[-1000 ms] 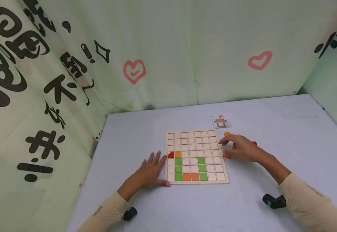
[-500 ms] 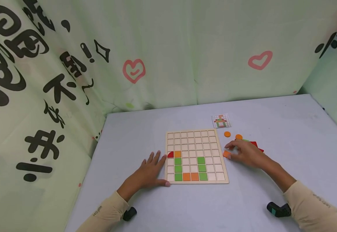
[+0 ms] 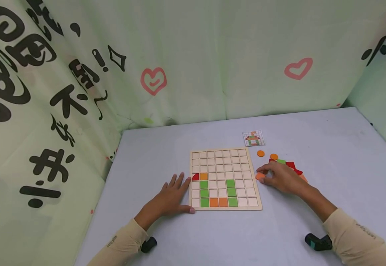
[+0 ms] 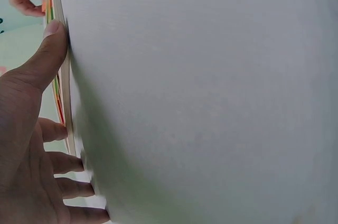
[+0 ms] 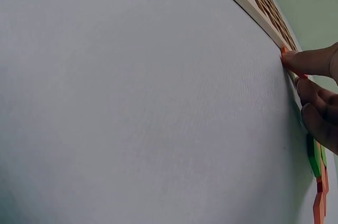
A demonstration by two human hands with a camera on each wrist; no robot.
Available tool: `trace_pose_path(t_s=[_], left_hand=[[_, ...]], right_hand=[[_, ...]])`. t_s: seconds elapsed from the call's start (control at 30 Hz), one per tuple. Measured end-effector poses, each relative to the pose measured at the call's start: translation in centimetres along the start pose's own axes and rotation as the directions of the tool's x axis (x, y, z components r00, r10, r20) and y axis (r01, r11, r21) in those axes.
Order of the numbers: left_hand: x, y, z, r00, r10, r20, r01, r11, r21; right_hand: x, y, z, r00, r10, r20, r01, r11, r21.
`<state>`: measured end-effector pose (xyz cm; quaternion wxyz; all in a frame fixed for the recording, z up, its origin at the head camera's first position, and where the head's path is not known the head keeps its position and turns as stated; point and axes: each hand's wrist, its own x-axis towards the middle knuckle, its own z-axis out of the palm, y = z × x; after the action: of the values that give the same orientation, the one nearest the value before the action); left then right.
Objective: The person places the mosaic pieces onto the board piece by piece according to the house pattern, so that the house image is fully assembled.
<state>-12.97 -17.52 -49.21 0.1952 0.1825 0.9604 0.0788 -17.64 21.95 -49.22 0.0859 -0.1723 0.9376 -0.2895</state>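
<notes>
A wooden grid board (image 3: 226, 161) lies on the table with green, orange and red tiles in some of its cells. My left hand (image 3: 171, 197) rests flat with spread fingers at the board's left edge, its thumb by the near left corner; in the left wrist view the thumb (image 4: 50, 49) touches the board's side. Just off the board's right edge, my right hand (image 3: 280, 177) pinches an orange tile (image 3: 260, 176) between thumb and fingers, low at the table top. The right wrist view shows the thumb against the orange tile (image 5: 283, 52). The palm of this hand is hidden.
Two orange round tiles (image 3: 260, 153) lie right of the board. A loose pile of red, green and orange tiles (image 3: 290, 164) lies behind my right hand, partly covered by it. A small pattern card (image 3: 253, 138) lies beyond the board. Curtains (image 3: 219, 74) rise behind the table.
My right hand has drawn back slightly to the right from the board's edge and come down onto the orange tile, uncovering the round tiles. The left hand stays in place.
</notes>
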Motion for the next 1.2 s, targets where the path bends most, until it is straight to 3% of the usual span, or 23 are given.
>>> trace_pose_path(t_s=[0.33,0.7,1.2], left_hand=[[0.11,-0.05,0.04,1.000,0.001,0.003,-0.001,1.000,-0.004],[0.04,-0.02,0.03,1.000,0.006,0.002,-0.006,1.000,0.004],[0.09,-0.23,0.24,1.000,0.007,-0.001,-0.007,1.000,0.016]], right_hand=[[-0.14,0.01,-0.21,0.999,-0.019,0.031,0.017,0.998,0.056],[0.11,0.30,-0.55,0.999,-0.039,0.004,0.038,0.990,0.134],[0.65,-0.15,-0.73,0.998,0.028,0.061,-0.042,0.968,0.246]])
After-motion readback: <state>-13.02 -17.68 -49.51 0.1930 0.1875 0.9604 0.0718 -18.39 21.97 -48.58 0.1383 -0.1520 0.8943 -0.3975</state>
